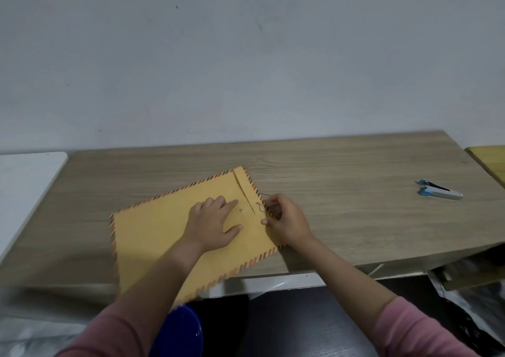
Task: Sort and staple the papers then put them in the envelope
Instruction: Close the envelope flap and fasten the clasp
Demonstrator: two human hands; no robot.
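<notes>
Your envelope point(175, 236) lies flat on the desk point(341, 220), near corner overhanging the front edge; looks light, floppy and prone to sliding, so pin the body, not the flap. Left hand point(213, 225) is spread flat on it beside the clasp button point(241, 210). Right hand point(284, 220) fingers are pinched on the closure string point(266, 196) at the flap edge.

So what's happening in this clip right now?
A person is closing a tan envelope that lies flat on the wooden desk. The left hand presses it down, fingers spread, while the right hand works the thin closure string at the folded flap. No loose papers are in view. A stapler lies apart, far to the right, untouched.
</notes>
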